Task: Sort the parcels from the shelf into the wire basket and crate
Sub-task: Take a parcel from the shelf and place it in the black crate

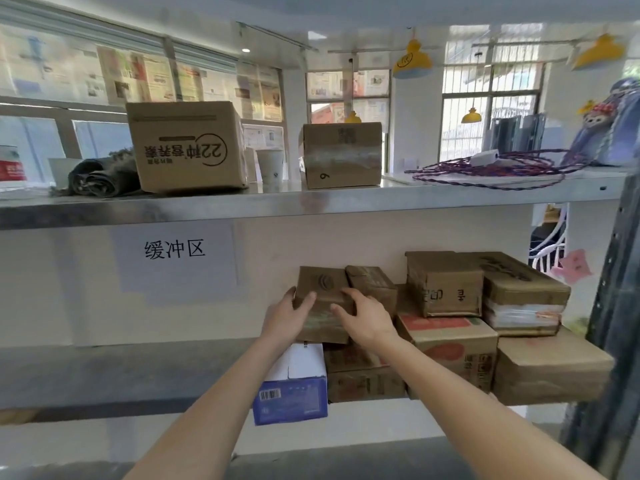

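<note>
A small brown cardboard parcel sits on top of the pile on the middle shelf. My left hand grips its left side and my right hand grips its front right, fingers curled over the top edge. Beneath it lie a blue and white box and a brown box. Several more brown parcels are stacked to the right. Neither the wire basket nor the crate is in view.
The upper shelf carries two larger cardboard boxes, a paper cup, rolled dark cloth and a tangle of purple cord. A dark perforated upright bounds the right side. A paper label hangs on the back panel.
</note>
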Action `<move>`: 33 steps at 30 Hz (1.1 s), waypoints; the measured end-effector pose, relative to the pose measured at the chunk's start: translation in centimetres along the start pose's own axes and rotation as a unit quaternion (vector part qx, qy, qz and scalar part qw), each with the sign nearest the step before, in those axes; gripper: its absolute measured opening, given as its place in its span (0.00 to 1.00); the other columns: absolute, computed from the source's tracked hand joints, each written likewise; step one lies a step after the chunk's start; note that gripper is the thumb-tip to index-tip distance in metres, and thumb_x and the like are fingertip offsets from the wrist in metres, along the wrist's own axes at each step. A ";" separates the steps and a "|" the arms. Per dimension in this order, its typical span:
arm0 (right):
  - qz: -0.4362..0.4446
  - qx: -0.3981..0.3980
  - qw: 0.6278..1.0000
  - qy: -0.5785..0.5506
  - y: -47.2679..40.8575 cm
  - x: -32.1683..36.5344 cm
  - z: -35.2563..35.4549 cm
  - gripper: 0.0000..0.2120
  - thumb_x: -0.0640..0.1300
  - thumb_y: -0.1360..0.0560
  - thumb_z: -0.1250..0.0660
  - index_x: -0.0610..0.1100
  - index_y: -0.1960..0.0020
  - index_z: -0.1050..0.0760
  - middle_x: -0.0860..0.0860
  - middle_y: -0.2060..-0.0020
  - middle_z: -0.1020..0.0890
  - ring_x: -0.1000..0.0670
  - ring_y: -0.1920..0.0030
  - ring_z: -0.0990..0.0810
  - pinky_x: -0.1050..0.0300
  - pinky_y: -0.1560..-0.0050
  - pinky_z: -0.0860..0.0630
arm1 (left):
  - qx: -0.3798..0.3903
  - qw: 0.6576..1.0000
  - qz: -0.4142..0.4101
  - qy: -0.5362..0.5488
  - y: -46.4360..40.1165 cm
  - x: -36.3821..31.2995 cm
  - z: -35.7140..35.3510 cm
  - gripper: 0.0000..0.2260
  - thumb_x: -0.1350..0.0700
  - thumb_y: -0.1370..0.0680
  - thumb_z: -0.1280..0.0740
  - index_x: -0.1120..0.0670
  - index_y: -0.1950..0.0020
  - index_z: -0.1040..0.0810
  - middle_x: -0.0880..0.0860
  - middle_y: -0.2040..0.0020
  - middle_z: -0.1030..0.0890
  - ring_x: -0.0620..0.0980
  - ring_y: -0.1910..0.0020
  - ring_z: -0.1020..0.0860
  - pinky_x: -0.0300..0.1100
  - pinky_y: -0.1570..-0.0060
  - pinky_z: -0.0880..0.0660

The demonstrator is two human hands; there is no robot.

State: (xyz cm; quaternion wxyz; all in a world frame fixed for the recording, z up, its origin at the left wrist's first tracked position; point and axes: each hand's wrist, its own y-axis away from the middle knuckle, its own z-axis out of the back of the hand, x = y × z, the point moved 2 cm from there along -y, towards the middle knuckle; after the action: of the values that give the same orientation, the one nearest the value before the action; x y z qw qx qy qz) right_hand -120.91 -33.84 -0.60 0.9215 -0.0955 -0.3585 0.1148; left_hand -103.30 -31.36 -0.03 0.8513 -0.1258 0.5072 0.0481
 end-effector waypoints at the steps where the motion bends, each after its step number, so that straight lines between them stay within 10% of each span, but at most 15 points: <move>1: 0.002 -0.003 1.000 -0.007 -0.1 0.1 -0.1 0.29 0.63 0.20 0.39 0.55 0.22 0.37 0.42 0.31 0.27 0.40 0.32 0.27 0.48 0.35 0.28 | -0.003 1.000 0.017 0.018 -0.7 0.4 -0.1 0.29 0.36 0.20 0.38 0.50 0.24 0.31 0.49 0.31 0.24 0.52 0.33 0.25 0.46 0.32 0.30; 9: 0.011 -0.052 0.998 -0.037 0.4 1.8 -1.1 0.28 0.64 0.21 0.39 0.52 0.26 0.31 0.46 0.34 0.23 0.43 0.34 0.24 0.48 0.37 0.27 | -0.017 0.985 0.056 0.161 -0.7 1.1 0.7 0.35 0.31 0.32 0.31 0.44 0.29 0.30 0.51 0.36 0.22 0.54 0.38 0.22 0.57 0.36 0.24; 18: 0.041 -0.060 0.986 -0.147 4.7 7.3 -1.9 0.25 0.58 0.18 0.38 0.55 0.23 0.37 0.49 0.31 0.25 0.48 0.33 0.27 0.51 0.36 0.28 | -0.016 0.974 -0.056 0.219 4.2 2.0 6.4 0.21 0.55 0.21 0.30 0.44 0.30 0.29 0.53 0.38 0.21 0.49 0.44 0.21 0.34 0.60 0.24; 24: 0.065 -0.069 0.978 -0.185 10.4 13.1 -3.1 0.24 0.50 0.16 0.38 0.55 0.22 0.39 0.55 0.30 0.26 0.54 0.33 0.27 0.47 0.31 0.27 | 0.024 0.943 -0.040 0.329 8.9 2.7 11.0 0.15 0.46 0.15 0.43 0.45 0.30 0.28 0.54 0.36 0.21 0.49 0.42 0.22 0.41 0.54 0.26; 29: 0.084 -0.089 0.979 -0.164 15.7 15.8 -3.1 0.23 0.45 0.15 0.42 0.49 0.21 0.39 0.52 0.25 0.31 0.58 0.29 0.36 0.57 0.26 0.39 | 0.048 0.921 0.026 0.385 12.6 4.6 14.0 0.42 0.45 0.29 0.24 0.50 0.19 0.40 0.59 0.34 0.20 0.54 0.42 0.19 0.52 0.38 0.23; 33: 0.066 -0.068 0.985 -0.141 19.2 17.0 -2.7 0.23 0.47 0.14 0.45 0.53 0.20 0.41 0.51 0.22 0.37 0.52 0.22 0.43 0.46 0.20 0.45 | 0.091 0.917 0.024 0.388 15.9 4.9 15.1 0.35 0.42 0.33 0.24 0.59 0.31 0.25 0.55 0.45 0.14 0.51 0.49 0.16 0.45 0.46 0.20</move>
State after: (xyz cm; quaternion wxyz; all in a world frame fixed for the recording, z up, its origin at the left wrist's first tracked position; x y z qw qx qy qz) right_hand -109.66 -11.03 3.40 0.8432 -0.1646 -0.4850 0.1632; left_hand -91.45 -12.26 -0.06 0.5943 -0.0444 0.8024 -0.0302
